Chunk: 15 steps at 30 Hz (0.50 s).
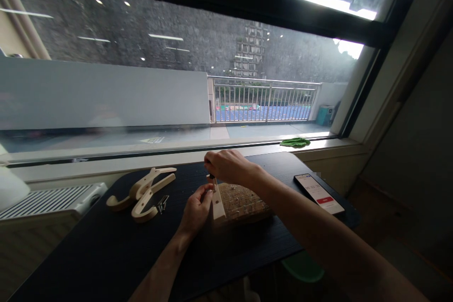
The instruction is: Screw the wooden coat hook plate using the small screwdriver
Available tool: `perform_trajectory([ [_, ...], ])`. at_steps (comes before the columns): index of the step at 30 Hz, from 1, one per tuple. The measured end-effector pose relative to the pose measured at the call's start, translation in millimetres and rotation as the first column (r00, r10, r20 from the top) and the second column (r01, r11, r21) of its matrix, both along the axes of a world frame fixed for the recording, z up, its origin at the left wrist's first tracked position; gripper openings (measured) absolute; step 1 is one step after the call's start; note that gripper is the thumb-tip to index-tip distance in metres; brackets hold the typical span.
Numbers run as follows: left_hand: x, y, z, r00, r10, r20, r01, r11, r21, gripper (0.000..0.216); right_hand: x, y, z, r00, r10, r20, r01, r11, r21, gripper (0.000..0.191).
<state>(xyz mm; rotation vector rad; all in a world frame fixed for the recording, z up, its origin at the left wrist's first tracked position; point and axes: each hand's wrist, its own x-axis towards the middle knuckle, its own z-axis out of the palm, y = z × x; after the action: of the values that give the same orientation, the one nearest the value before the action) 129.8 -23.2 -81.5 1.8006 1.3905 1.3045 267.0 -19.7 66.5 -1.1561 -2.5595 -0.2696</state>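
A woven cane seat panel in a pale wooden frame (240, 204) lies on the dark table (106, 250). My left hand (197, 208) is closed on the frame's left rail and steadies it. My right hand (228, 166) hovers just above that rail, fingers closed round a small dark tool (212, 177) whose tip points down at the wood. Two curved pale wooden legs (143, 192) lie to the left, with a few dark screws (163, 204) beside them.
A phone (318, 193) with a lit screen lies at the table's right end. A green cloth (295, 142) rests on the windowsill. A white radiator (46, 200) stands at the left. A green stool (303, 268) shows below the table's near edge.
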Motion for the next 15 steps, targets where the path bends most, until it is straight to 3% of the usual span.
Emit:
perform_trajectory([
  [15,-1.0,2.1,-3.0,1.0,-0.008,0.019,0.008,1.0,-0.008,0.027,-3.0,7.1,-7.7,0.997,-0.068,0.021,0.068,0.997,0.036,0.033],
])
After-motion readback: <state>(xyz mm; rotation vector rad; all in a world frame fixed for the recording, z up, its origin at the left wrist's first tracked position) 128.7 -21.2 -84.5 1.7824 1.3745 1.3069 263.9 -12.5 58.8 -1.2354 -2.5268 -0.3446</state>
